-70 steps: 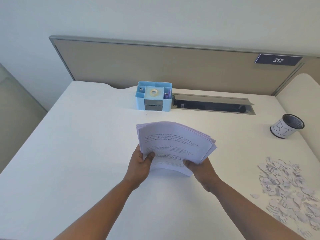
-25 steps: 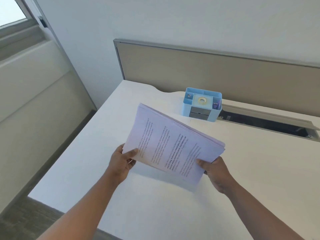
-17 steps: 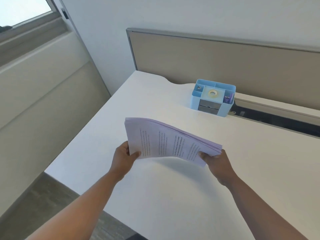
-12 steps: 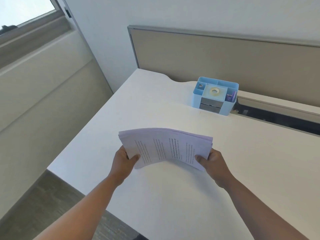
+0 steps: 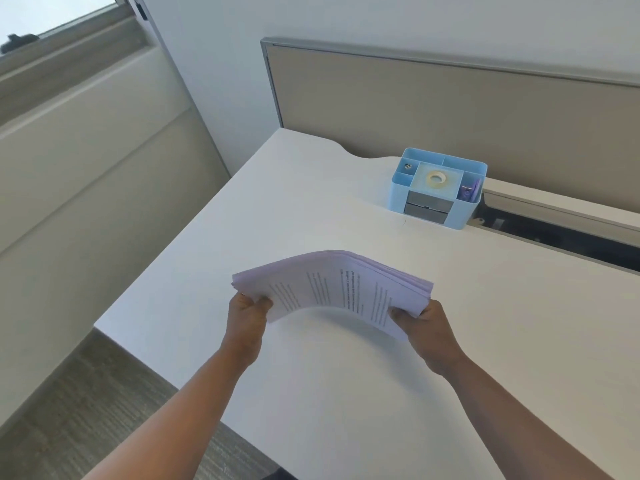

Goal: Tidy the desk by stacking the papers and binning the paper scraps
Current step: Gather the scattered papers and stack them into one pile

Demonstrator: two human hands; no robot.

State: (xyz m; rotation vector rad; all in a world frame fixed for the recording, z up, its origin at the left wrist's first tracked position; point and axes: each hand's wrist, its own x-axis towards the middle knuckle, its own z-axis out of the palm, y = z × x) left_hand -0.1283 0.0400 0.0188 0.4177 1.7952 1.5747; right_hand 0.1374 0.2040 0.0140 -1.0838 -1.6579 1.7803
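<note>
Centre frame: stack of printed papers held over the white desk by both hands, one at each short end. Left hand grips the left end, thumb curled on top, fingers under. Right hand grips the right end the same way. Long axis of the stack runs left to right across the frame, right end a little lower in the picture. Middle bows upward in an arch. Sheet edges fan slightly at the right end. Lines of print on the top sheet run crosswise to the long axis; text too small to read. Whether the lower edge touches the desk, cannot tell.

Upper right: light blue desk organiser standing against the beige partition, well apart from the stack. Roll of tape lies in its middle compartment. No readable labels.
</note>
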